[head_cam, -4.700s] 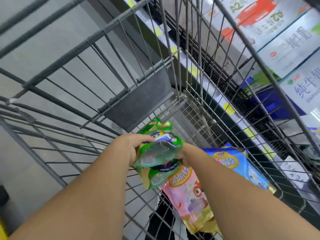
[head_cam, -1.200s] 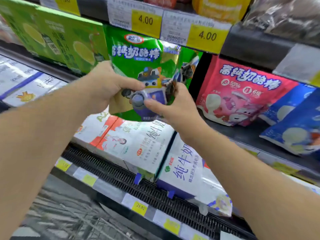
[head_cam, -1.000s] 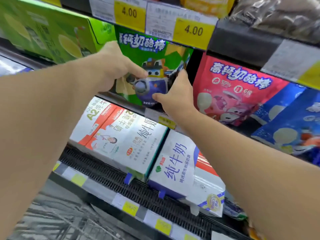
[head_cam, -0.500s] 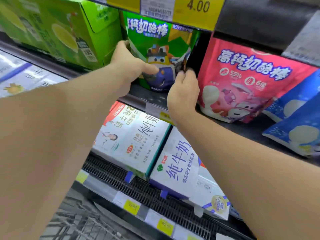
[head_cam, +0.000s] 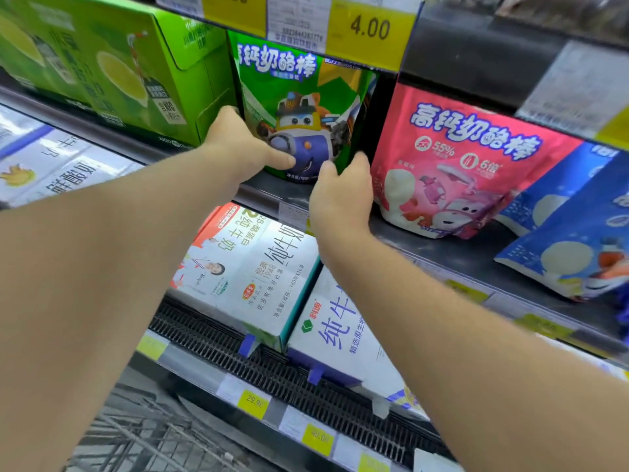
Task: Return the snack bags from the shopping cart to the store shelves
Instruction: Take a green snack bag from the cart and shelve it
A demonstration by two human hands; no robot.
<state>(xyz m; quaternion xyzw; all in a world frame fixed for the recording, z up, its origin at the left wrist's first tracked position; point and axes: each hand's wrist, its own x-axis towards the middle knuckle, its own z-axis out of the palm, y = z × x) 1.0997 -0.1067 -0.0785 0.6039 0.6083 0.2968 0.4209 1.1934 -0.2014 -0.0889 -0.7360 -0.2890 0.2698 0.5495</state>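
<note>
A green snack bag (head_cam: 299,97) with a cartoon plane on it stands upright on the dark shelf (head_cam: 442,247), between a green carton and a pink bag. My left hand (head_cam: 238,144) holds its lower left side, thumb laid across the front near the bottom. My right hand (head_cam: 340,195) pinches its lower right corner between thumb and fingers. The bag's base rests on the shelf board. A corner of the wire shopping cart (head_cam: 143,441) shows at the bottom left; its contents are out of view.
A green drink carton (head_cam: 119,69) stands left of the bag. A pink snack bag (head_cam: 459,165) and blue snack bags (head_cam: 578,247) stand to its right. Milk cartons (head_cam: 255,267) lie on the shelf below. Yellow price tags (head_cam: 369,28) hang on the shelf edge above.
Both hands carried the green bag from the cart up to the shelf and pushed it back between the carton and the pink bag. It now stands on the board, hands lower on it.
</note>
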